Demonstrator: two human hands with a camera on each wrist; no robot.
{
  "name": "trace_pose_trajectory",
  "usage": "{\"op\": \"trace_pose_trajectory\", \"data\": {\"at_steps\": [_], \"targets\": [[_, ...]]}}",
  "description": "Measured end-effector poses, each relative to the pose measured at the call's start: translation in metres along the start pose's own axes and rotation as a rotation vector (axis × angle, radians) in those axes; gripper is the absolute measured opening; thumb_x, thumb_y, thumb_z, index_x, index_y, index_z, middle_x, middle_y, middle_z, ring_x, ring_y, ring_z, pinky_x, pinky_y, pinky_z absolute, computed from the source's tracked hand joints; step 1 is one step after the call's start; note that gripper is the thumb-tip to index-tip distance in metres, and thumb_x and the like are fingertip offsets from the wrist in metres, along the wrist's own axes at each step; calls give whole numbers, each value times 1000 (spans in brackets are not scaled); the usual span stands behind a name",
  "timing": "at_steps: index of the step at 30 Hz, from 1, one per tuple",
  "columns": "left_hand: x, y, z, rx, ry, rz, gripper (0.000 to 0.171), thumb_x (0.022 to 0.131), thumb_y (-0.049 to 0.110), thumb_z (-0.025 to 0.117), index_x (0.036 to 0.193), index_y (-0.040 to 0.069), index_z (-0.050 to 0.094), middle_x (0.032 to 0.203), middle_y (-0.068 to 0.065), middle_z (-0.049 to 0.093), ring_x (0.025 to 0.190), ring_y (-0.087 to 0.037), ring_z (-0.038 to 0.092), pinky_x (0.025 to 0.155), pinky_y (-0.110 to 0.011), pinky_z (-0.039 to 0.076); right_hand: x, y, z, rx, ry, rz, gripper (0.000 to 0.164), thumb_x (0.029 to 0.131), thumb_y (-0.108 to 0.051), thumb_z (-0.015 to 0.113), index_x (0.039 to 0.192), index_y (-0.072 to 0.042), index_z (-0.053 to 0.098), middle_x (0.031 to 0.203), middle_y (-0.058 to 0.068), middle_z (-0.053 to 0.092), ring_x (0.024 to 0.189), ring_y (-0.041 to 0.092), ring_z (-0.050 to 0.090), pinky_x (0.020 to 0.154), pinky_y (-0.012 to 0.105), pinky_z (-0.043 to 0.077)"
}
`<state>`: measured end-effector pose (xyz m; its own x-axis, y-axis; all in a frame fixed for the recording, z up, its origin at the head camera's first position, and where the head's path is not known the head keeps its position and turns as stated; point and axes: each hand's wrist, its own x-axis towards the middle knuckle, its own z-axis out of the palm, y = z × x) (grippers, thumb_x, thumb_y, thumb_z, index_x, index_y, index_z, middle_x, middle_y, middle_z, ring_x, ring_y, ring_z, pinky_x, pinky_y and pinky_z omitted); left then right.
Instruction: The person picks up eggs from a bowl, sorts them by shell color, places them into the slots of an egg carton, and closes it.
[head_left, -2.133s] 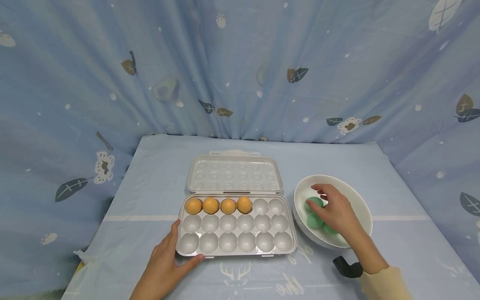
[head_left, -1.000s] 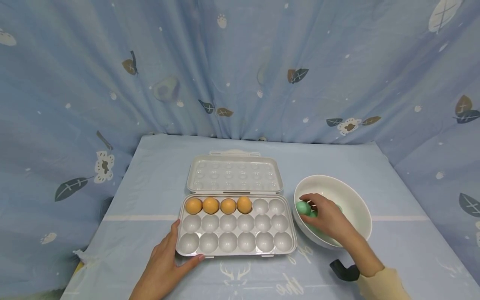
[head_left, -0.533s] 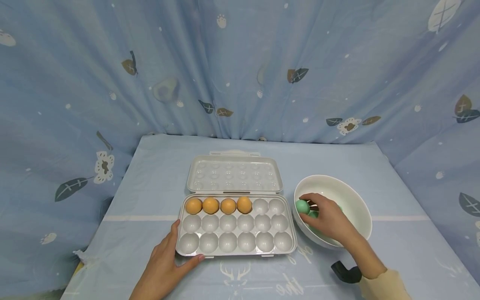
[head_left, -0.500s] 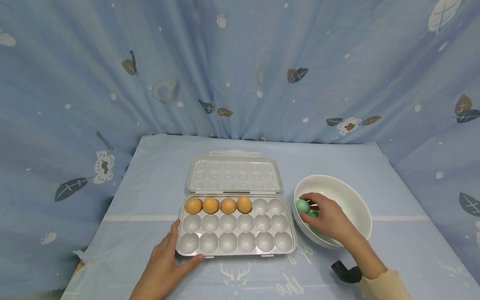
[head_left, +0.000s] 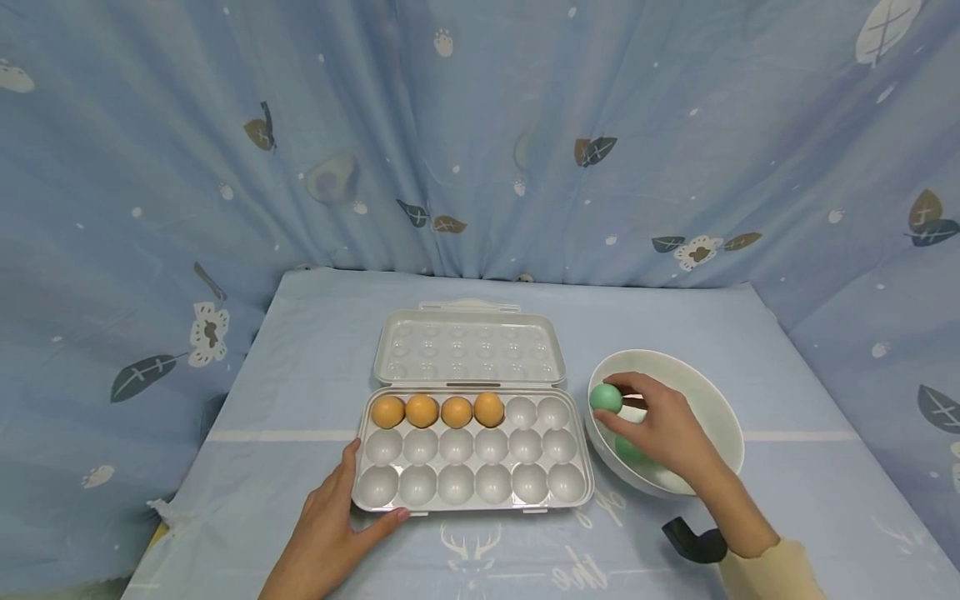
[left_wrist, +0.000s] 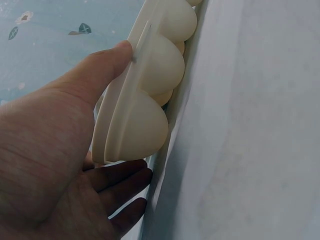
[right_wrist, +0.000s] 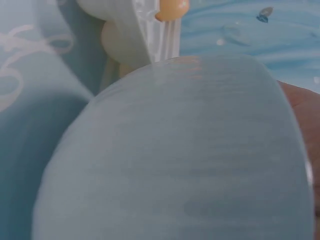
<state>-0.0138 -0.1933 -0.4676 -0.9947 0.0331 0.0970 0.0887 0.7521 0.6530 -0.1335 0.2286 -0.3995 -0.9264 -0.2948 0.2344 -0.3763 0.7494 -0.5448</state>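
Observation:
An egg box [head_left: 472,462] with a see-through lid folded back sits mid-table; orange balls [head_left: 456,412] fill the left part of its far row. My left hand [head_left: 326,521] holds the box's near left corner. In the left wrist view, the thumb lies on the box's rim [left_wrist: 115,120] and the fingers are at its end. My right hand [head_left: 667,425] pinches a green ball [head_left: 605,398] between thumb and fingers over the left side of a white bowl [head_left: 712,417]. Under the hand, more green [head_left: 628,451] shows in the bowl. The bowl's outer wall [right_wrist: 180,155] fills most of the right wrist view.
The open lid [head_left: 470,346] lies flat behind the box. A black curved piece [head_left: 693,542] is at the right wrist, in front of the bowl. A patterned blue curtain [head_left: 480,142] hangs behind the cloth-covered table [head_left: 315,333].
My right hand reached into the bowl, took hold of a green ball at its left side and has lifted it slightly. My left hand and the egg box have stayed put.

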Motion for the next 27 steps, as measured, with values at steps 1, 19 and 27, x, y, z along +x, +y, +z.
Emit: {"op": "trace_pose_trajectory", "data": {"at_steps": [1, 19, 27], "targets": [[0, 0, 0, 0, -1, 0, 115, 84, 60, 79, 163, 1, 19, 156, -23, 45, 135, -44, 52, 104, -67, 42, 1, -1, 0, -2, 6, -2, 44, 86, -17, 85, 125, -9, 66, 116, 6, 71, 105, 27, 72, 90, 43, 60], [0, 2, -2, 4, -30, -34, 116, 84, 62, 77, 163, 0, 18, 158, -25, 42, 137, -46, 49, 105, -70, 39, 19, -30, 7, 55, 15, -43, 45, 87, -21, 85, 126, -9, 67, 118, 5, 72, 106, 24, 72, 90, 38, 60], [-1, 1, -2, 0, -18, -21, 115, 85, 61, 78, 163, 2, 18, 158, -25, 43, 136, -46, 50, 105, -69, 40, 27, -44, 19, 98, -16, -52, 47, 88, -22, 84, 129, -9, 66, 121, 5, 71, 107, 24, 71, 93, 38, 60]]}}
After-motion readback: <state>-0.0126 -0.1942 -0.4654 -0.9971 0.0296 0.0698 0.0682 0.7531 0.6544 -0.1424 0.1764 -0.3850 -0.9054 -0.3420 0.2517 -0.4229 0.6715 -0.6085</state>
